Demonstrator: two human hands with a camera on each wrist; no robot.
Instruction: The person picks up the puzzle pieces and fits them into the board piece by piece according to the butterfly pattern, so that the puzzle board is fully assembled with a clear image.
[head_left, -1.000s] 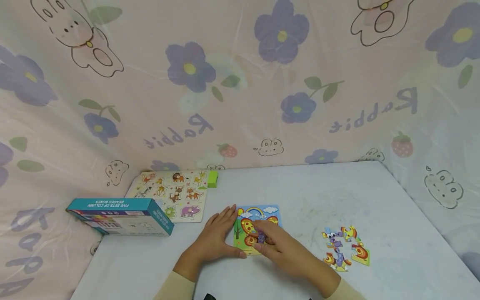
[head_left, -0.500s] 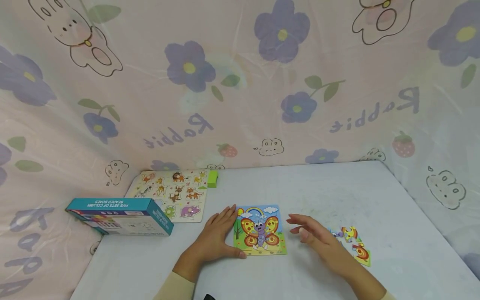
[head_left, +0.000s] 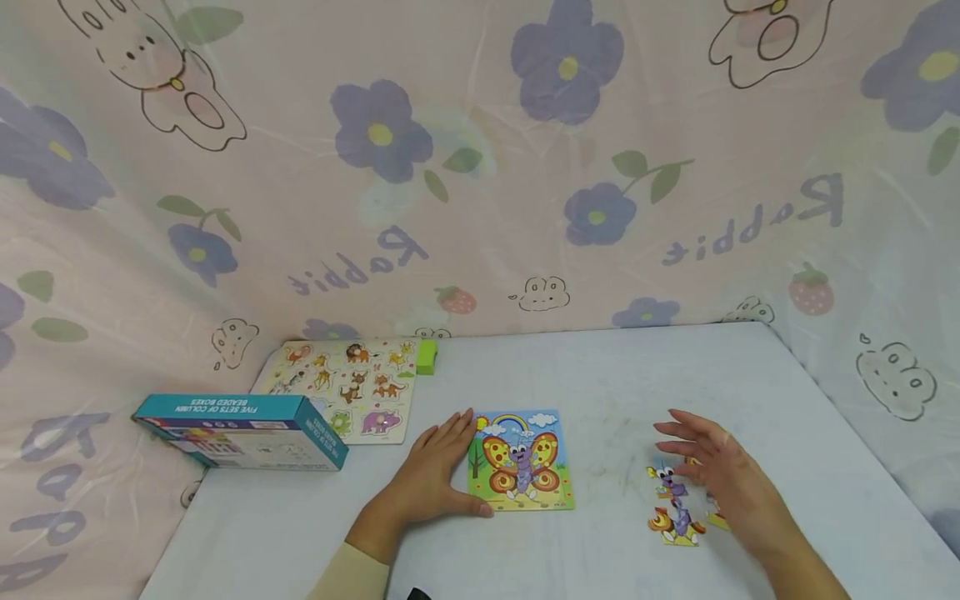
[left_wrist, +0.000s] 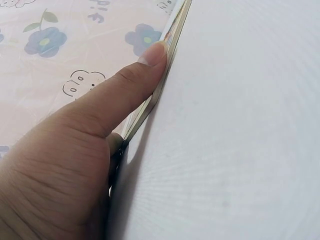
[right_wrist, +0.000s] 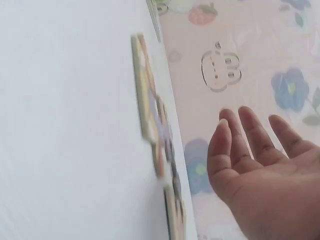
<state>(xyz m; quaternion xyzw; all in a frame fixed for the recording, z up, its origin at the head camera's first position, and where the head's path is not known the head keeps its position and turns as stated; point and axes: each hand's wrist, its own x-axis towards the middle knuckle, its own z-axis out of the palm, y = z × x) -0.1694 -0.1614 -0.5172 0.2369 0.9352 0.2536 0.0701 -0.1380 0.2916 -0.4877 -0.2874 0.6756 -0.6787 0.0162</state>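
Note:
A square butterfly picture board lies flat in the middle of the table. My left hand rests along its left side, fingers straight, with the thumb at the near left corner. In the left wrist view the thumb presses against the board's edge. My right hand hovers over the loose jigsaw pieces on the right, fingers spread and holding nothing. It hides some of the pieces. In the right wrist view, the pieces appear edge-on beside the raised fingers.
At the back left lies an animal peg puzzle, with a small green block at its corner. A teal box stands on edge in front of it. Printed curtain borders the white table behind and at both sides.
My right hand has lifted off the butterfly board and moved right, over the loose pieces. The full butterfly picture is now uncovered. My left hand stays in place.

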